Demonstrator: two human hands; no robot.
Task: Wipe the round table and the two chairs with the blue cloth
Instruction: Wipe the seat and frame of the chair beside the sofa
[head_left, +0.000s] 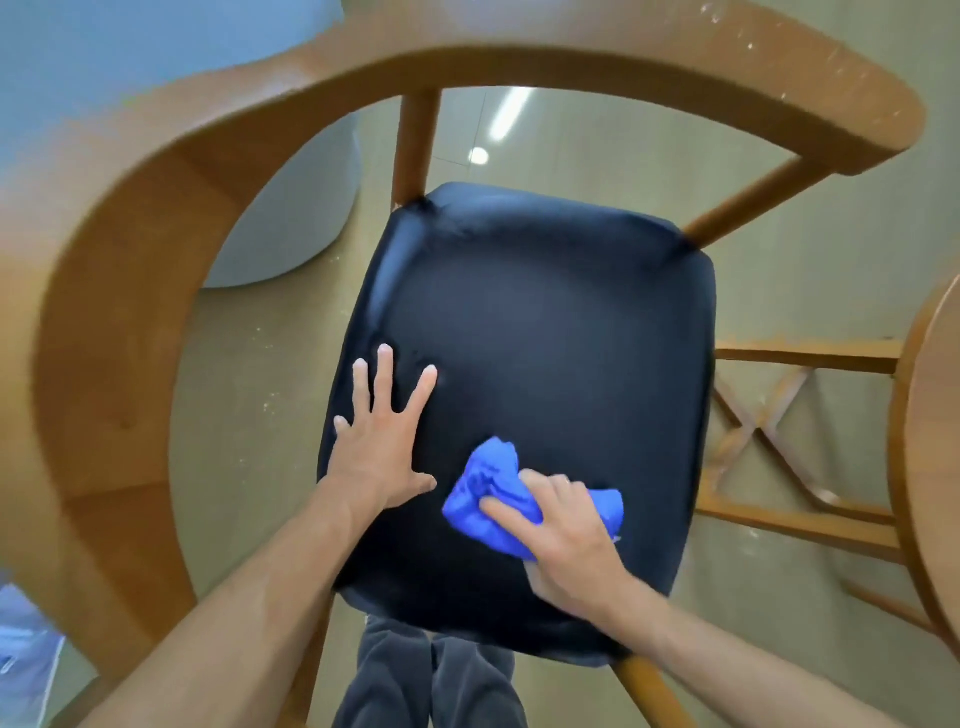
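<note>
- At the centre of your view sits the dark padded seat (545, 374) of a wooden chair (291, 98), its curved backrest arching from about 8 o'clock over the top to 2 o'clock
- Your left hand (382, 441) lies flat on the seat near its 8 o'clock edge, fingers (385, 364) straight and spread wide, thumb pointing toward 3 o'clock; it holds nothing
- Your right hand (563, 535) rests on the blue cloth (485, 493) toward the seat's 6 o'clock edge, fingers curled over the bunched fabric and pressing it against the padding, thumb laid across the top of the cloth
- You can see the cloth crumpled, sticking out past your hand toward 10 o'clock, with a smaller part showing at 2 o'clock of your knuckles
- Your two hands are near each other but apart, with the left thumb close to the cloth
- At the 3 o'clock edge of your view the wooden rim of the round table (930, 441) shows, with a crossed wooden frame (763, 421) between it and the seat
- At 10 o'clock, behind the backrest, a pale rounded object (291, 218) stands on the floor (597, 145)
- Your dark trouser legs (426, 680) show at 6 o'clock, below the seat's front edge
</note>
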